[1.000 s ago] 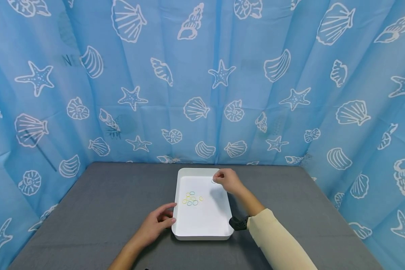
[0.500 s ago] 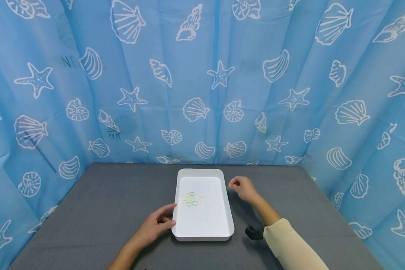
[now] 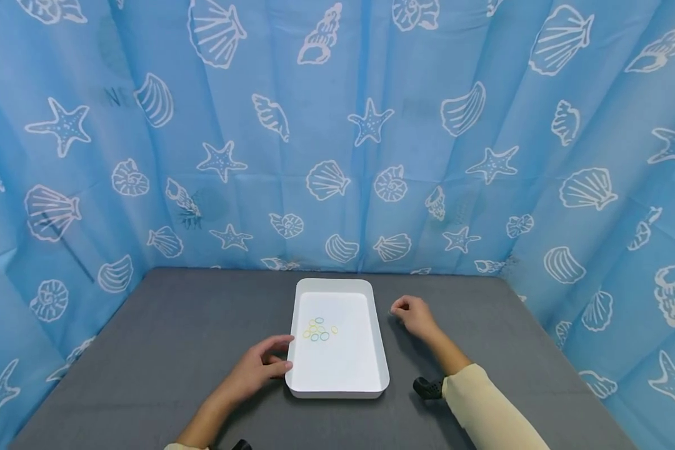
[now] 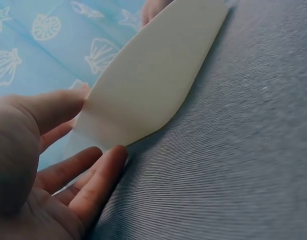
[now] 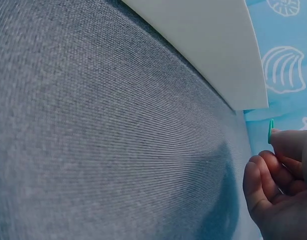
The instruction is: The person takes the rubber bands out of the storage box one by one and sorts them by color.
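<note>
A white tray lies on the grey table, holding several small yellow and blue-green rings in its left half. My left hand rests against the outside of the tray's left wall, fingers relaxed and spread. In the left wrist view, its fingertips touch near the wall's lower edge. Just off the tray's right side, my right hand pinches a small green ring between thumb and finger, slightly above the table. The other fingers of that hand are curled loosely inward.
Grey cloth covers the table around the tray. A blue curtain with white shells and starfish hangs behind the table and along both sides. A black wrist device sits on the right forearm, beside a cream sleeve.
My right hand has moved from over the tray's far right corner, past the rim, to beside the tray, carrying the ring along. My left hand has stayed at the tray's left wall.
</note>
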Demonstrator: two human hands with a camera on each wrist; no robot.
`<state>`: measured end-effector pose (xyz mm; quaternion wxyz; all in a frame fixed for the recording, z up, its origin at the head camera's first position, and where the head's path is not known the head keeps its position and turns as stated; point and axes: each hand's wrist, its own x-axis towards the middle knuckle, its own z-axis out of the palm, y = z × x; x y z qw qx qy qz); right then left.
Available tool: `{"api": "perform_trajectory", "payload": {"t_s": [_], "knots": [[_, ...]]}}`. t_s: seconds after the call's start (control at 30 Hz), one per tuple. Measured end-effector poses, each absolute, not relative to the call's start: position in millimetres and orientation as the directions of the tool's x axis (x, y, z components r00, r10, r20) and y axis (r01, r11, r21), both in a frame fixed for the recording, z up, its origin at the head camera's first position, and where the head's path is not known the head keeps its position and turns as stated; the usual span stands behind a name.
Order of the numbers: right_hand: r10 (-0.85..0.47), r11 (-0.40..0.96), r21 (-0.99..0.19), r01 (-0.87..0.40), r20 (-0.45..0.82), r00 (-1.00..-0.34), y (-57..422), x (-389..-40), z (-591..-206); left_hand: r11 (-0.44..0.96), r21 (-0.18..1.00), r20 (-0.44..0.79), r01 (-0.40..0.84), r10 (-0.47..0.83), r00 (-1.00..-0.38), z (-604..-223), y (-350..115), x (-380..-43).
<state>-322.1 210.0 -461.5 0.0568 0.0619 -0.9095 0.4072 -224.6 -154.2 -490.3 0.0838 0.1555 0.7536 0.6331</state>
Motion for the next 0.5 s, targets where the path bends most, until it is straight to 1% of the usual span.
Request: {"api": "perform_trajectory", "payload": {"t_s": [0.1,0.27,0.4,0.5], "knots": [[-0.061,0.656,-0.739,-0.152,0.15,-0.987,209.9,-322.4,-462.9,0.101,0.993,0.028,0.069,0.362,-0.932,-488.6,-154.7,-229.5],[-0.051,0.642,-0.755,-0.136,0.136,-0.989,209.0,-323.5,-466.6,0.079,0.997,-0.032,-0.001,0.399,-0.917,-483.7,-156.7,-236.3],[-0.032,0.634,-0.764,-0.12,0.129,-0.991,208.3,-326.8,-469.4,0.084,0.996,-0.048,-0.013,0.427,-0.903,-479.6,-159.6,-241.2],[-0.016,0.64,-0.761,-0.112,0.132,-0.991,208.4,-329.8,-470.4,0.112,0.994,-0.048,0.0,0.431,-0.901,-478.5,-160.4,-244.4]]}}
